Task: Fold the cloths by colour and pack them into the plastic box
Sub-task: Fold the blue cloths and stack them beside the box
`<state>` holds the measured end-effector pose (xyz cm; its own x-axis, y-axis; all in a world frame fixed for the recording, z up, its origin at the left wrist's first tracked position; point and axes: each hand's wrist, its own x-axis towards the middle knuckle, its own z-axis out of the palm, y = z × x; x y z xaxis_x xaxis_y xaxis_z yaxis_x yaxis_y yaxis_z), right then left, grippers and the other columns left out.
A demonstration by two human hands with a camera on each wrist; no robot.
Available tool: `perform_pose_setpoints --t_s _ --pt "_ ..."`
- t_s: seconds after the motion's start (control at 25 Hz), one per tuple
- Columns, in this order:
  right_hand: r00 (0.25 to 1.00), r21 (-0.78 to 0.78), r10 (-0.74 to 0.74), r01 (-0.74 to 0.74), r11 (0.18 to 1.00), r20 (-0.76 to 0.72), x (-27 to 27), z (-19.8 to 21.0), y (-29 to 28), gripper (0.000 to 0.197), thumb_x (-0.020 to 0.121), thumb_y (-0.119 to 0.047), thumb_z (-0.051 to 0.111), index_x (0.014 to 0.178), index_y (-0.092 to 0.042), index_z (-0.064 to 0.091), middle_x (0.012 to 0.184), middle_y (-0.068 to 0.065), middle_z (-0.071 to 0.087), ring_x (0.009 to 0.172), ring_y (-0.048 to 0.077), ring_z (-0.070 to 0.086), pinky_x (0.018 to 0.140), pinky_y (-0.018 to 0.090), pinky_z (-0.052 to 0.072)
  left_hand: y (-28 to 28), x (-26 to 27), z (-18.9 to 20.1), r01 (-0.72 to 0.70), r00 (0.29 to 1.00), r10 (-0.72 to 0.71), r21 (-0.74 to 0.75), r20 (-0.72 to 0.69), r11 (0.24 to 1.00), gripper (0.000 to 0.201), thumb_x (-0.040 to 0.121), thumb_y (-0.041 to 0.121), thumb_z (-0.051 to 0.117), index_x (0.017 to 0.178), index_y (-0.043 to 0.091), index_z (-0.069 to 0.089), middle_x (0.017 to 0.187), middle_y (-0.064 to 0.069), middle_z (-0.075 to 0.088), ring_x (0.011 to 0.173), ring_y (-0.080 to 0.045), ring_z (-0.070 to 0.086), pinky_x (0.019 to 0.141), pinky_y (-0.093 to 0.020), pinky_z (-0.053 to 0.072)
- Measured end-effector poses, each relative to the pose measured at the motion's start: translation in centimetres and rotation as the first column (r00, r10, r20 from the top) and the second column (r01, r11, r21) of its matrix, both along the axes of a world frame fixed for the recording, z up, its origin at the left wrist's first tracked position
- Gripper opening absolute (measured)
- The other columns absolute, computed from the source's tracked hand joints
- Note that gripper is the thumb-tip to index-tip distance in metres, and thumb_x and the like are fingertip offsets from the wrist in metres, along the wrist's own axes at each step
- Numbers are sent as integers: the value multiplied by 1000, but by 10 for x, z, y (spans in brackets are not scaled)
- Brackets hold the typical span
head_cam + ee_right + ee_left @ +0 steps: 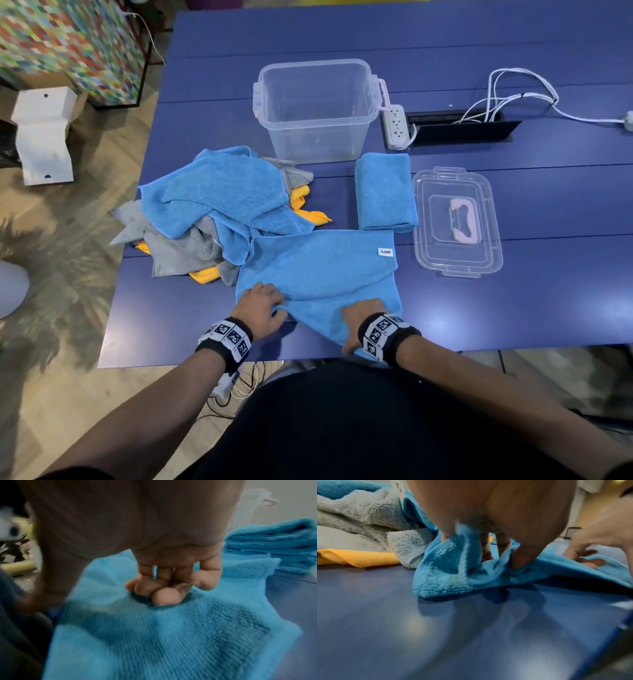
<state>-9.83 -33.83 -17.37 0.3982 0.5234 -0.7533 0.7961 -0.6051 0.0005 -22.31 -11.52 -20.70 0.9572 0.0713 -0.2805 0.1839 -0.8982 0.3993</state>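
A light blue cloth [325, 270] lies spread on the blue table in front of me, its white tag at the far right corner. My left hand [274, 306] pinches its near left corner, the fingers curled into the fabric [452, 572]. My right hand [359, 318] grips the near right part, its fingers bunched on the cloth [163, 592]. A folded blue cloth [385, 192] lies to the right of the clear plastic box [315, 109], which stands open with nothing in it. To the left sits a loose pile of blue, grey and yellow cloths [212, 209].
The box's clear lid [457, 222] with a pink handle lies on the table at the right. A white power strip [395, 126] and a black cable slot with white cords [462, 128] sit behind it. The near table edge [205, 361] runs just below my wrists.
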Motion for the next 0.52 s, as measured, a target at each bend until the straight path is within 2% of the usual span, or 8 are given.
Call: perform_pose_setpoints --t_s 0.08,0.2,0.24,0.28,0.36,0.4,0.44,0.52 --pt "998 27 -61 61 998 -8 5 4 -1 29 75 -35 61 102 -24 58 103 2 65 95 25 63 73 30 41 7 15 12 -124 988 117 -78 -96 989 60 74 58 27 89 15 65 87 -6 61 85 -28 56 73 -37 47" --pt "953 72 -255 269 960 -165 35 15 -11 26 81 -29 57 105 -22 62 107 1 62 104 27 60 79 28 45 22 37 33 -231 961 202 -146 -192 962 59 69 65 30 78 14 59 71 -4 61 73 -26 60 66 -37 48" --pt "914 123 -335 368 921 -229 50 19 -13 19 83 -29 57 100 -21 61 103 1 60 104 28 59 76 26 45 28 44 38 -266 955 236 -170 -181 949 54 71 63 36 78 15 60 70 -4 62 71 -25 60 67 -38 50" --pt "860 206 -429 489 848 -275 64 22 -15 11 84 -29 58 91 -20 58 95 1 59 98 28 60 69 25 44 34 50 41 -313 946 290 -187 -143 931 47 74 59 41 80 18 63 72 -3 65 72 -23 62 69 -39 52" --pt "686 413 -651 722 555 -325 88 26 -14 14 83 -32 60 88 -23 51 88 3 58 82 27 59 61 28 49 44 58 44 -460 884 465 -252 -41 851 40 79 60 52 90 24 64 81 3 68 77 -17 64 73 -35 53" --pt "586 497 -741 774 391 -329 96 27 -14 19 83 -36 61 94 -24 51 93 5 61 79 26 59 65 33 52 45 60 43 -550 818 575 -318 -20 772 41 79 63 58 97 26 62 87 7 67 81 -13 63 76 -32 52" --pt "510 537 -793 794 286 -332 103 26 -16 29 84 -42 62 104 -25 50 102 6 62 83 27 59 72 36 53 44 62 43 -628 745 666 -376 -37 681 48 77 67 63 103 27 60 93 10 65 85 -10 62 80 -30 50" --pt "413 462 -827 860 216 -383 105 22 -23 59 82 -51 68 126 -20 45 117 4 56 102 28 59 83 33 48 37 58 40 -723 639 759 -436 -124 537 57 75 69 66 109 25 57 102 8 62 93 -12 60 85 -28 46"
